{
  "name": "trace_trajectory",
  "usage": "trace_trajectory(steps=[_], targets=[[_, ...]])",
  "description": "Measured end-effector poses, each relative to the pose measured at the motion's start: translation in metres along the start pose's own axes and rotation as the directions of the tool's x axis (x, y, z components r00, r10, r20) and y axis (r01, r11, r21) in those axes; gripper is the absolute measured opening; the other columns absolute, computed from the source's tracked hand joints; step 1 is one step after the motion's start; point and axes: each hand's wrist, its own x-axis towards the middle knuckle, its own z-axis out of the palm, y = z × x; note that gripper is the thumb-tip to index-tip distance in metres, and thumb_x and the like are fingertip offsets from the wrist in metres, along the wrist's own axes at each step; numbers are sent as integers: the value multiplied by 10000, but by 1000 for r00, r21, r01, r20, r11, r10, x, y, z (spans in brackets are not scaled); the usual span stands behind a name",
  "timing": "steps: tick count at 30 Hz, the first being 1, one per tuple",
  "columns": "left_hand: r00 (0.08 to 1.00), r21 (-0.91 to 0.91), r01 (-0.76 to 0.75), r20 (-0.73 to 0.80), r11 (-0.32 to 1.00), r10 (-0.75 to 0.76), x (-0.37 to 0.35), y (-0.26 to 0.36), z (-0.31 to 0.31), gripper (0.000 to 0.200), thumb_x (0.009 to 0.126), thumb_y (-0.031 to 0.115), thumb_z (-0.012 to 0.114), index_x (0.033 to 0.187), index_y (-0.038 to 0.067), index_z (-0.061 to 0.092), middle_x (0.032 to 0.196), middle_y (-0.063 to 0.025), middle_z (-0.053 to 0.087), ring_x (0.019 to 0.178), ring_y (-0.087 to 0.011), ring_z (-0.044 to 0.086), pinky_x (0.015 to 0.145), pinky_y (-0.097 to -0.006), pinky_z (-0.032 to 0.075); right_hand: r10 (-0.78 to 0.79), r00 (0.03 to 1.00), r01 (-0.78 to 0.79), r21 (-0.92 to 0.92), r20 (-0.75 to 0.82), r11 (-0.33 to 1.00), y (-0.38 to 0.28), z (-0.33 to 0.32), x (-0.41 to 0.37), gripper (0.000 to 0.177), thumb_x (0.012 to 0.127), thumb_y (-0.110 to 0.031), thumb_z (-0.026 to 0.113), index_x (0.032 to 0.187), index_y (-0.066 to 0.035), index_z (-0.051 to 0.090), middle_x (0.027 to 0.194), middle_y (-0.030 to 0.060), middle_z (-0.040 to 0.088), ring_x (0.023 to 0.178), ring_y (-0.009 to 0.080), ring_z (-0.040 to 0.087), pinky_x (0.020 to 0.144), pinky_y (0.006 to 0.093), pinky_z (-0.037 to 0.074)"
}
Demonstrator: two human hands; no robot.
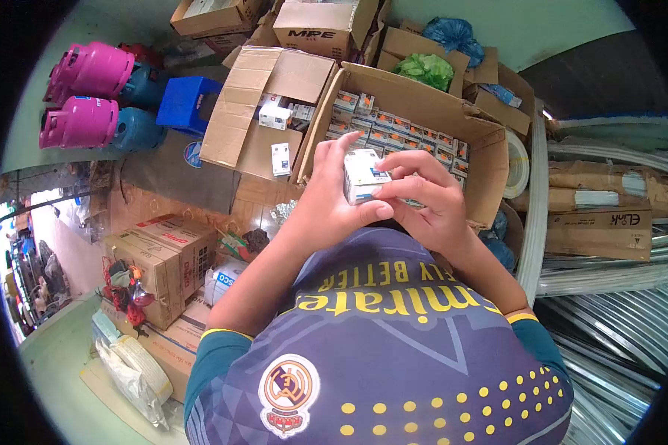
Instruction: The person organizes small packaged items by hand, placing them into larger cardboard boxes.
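A small white carton [361, 172] with printed labels is held up in front of my chest. My left hand [335, 187] is wrapped round its left side, the thumb lying below it. From the right, my right hand [429, 194] pinches the carton's right edge with its fingertips. Just beyond the hands stands a large open cardboard box [484, 174] with rows of similar small cartons [401, 127] bearing orange marks. Another white carton [281, 159] lies on the flap of the cardboard box to the left, near one more white carton [274, 116].
Pink gas cylinders [89, 122] and a blue crate [183, 104] stand at the far left. Brown boxes [152, 263] are stacked on the left. Long metal tubes [608, 334] and an Elink carton [600, 231] lie on the right. A green bag [426, 72] sits at the back.
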Motion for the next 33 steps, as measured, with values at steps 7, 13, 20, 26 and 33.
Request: trace_trajectory(steps=[7, 13, 20, 26, 33], targets=[[998, -11, -39, -39, 999, 39, 0, 0, 0, 1035, 851, 635, 716, 1469, -118, 365, 1372, -272, 427, 1297, -395, 490, 1114, -455, 397, 269, 960, -247, 213, -80, 945, 6, 18, -5, 386, 870, -56, 791, 1230, -72, 654, 1297, 110, 578, 982, 185, 648, 860, 314, 582], [999, -103, 18, -26, 994, -21, -5, -17, 2, 836, 948, 493, 662, 1494, -75, 381, 1364, -261, 445, 1264, -384, 513, 1095, -439, 408, 521, 850, -496, 447, 77, 744, 30, 32, -19, 539, 918, -98, 769, 1383, -56, 501, 1377, 118, 492, 1152, 227, 618, 978, 340, 565], [992, -97, 120, -34, 988, -124, -13, -61, 14, 874, 965, 482, 641, 1572, -45, 297, 1434, -266, 426, 1345, -401, 469, 1142, -439, 370, 656, 698, -652, 634, 287, 416, 64, 52, -40, 593, 904, -62, 782, 1420, -62, 490, 1357, 109, 551, 1165, 224, 660, 960, 338, 576], [948, 42, 143, -292, 989, -125, -5, -130, -20, 798, 1008, 413, 594, 1578, -50, 283, 1542, -306, 386, 1447, -439, 371, 1212, -479, 278, 898, 425, -690, 683, 115, 239, 209, 70, -45, 458, 978, -191, 719, 1368, -17, 553, 1287, 136, 639, 1119, 276, 687, 897, 423, 617], [965, 555, 264, -155, 789, -213, -15, -273, -69, 840, 772, 14, 706, 1533, 262, 452, 1555, -238, 395, 1368, -471, 439, 1167, -517, 385, 995, 92, -667, 741, -23, 78, 367, 117, -36, 710, 986, -245, 706, 1569, -28, 366, 1441, 169, 533, 1040, 269, 658, 822, 378, 594]])
